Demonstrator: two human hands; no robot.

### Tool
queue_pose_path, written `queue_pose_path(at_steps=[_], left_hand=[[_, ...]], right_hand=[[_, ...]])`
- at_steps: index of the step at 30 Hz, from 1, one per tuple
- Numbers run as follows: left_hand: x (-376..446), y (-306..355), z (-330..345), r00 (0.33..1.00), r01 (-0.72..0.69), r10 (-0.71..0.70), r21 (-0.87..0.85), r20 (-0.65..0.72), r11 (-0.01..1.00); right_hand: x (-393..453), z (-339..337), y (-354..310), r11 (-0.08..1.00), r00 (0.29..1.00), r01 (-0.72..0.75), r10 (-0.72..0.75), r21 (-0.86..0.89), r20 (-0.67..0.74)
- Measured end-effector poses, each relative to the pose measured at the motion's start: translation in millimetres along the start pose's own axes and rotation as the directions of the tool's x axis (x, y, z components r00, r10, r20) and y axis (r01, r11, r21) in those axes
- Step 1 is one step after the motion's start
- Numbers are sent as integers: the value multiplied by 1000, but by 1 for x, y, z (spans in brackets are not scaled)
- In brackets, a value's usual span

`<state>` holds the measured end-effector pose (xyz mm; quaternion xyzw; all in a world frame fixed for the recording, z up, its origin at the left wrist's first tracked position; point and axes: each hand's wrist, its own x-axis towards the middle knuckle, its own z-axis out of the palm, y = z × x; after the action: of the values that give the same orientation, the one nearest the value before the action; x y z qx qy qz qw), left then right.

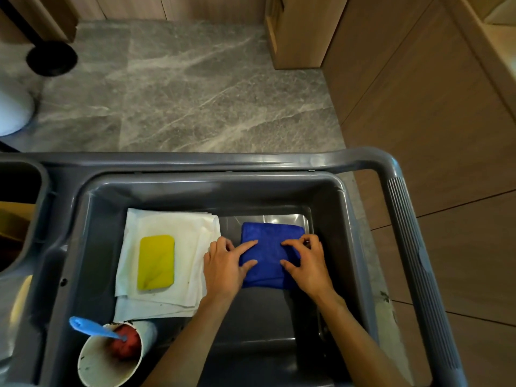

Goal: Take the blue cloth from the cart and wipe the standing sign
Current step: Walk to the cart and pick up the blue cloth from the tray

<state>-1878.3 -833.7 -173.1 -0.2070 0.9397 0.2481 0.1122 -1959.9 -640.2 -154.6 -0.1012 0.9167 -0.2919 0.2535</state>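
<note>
Looking down into the grey plastic cart (405, 219), we find no readable brand, label or writing on anything in view. Its deep rectangular tub holds several things. At about three o'clock on the tub floor lies the folded blue cloth (269, 247), flat and squared, and both of our hands rest on it. Our left hand (223, 268) sits on the cloth's nine o'clock edge, forefinger and thumb spread out over the fabric while the other fingers curl beside it; it is open and pressing, not yet clasping. Our right hand (305, 263) sits on the three o'clock edge, fingers bent with the tips on the cloth, thumb reaching inward; we cannot tell whether it has pinched a fold or only touches.

At nine o'clock from the cloth, just beside our left hand, lies a stack of white paper sheets (167, 252), and a yellow rounded-rectangle sponge (156, 262) rests flat on top of it. At seven o'clock in the tub a white paper cup (109, 361) lies tilted, with a reddish lump inside and a light blue plastic spoon (92, 328) stuck into it, handle pointing toward ten o'clock.

Beyond the cart, at twelve o'clock, spreads a grey marbled stone floor (195, 88). A black round base (51, 58) stands at eleven o'clock.
</note>
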Motion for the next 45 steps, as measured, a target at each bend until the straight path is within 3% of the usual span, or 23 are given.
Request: queue_pose_path(at_steps=[7,10,12,14,18,28,35,38,41,43,45], left_hand=[[-2,-7,-5,1000,11,-10,-71,16,997],[-3,-11,-4,1000,5,-5,-93,-5,996],[-3,-14,-3,999,-37,36,-31,-19,999],[-2,-15,-2,997,-65,66,26,-42,998],[2,-13,-2,992,-90,96,75,-83,993],[16,-7,-9,985,-89,86,-13,-151,996],[16,2,-13,997,-53,50,-53,-64,997],[17,4,-18,999,-24,22,-75,-27,997],[14,6,-24,1000,-8,8,-153,-3,988],[12,7,-29,1000,26,-28,-182,-10,983],[9,8,-36,997,58,-65,-215,-29,975]], right_hand=[[-14,-8,-3,989,991,-135,134,59,17],[-18,-9,-1,962,983,-177,182,207,-4],[-20,-6,-5,837,960,-247,279,489,7],[-19,-3,-11,588,913,-323,399,741,82],[-13,0,-12,564,912,-295,406,772,53],[0,0,-19,495,908,-269,416,826,47],[1,0,-19,534,887,-327,458,779,58],[-3,-8,-23,675,907,-335,419,657,33],[-6,-19,-24,926,969,-229,247,301,-24],[-9,-26,-29,966,983,-169,181,195,-43],[-9,-32,-33,970,984,-139,158,201,-77]])
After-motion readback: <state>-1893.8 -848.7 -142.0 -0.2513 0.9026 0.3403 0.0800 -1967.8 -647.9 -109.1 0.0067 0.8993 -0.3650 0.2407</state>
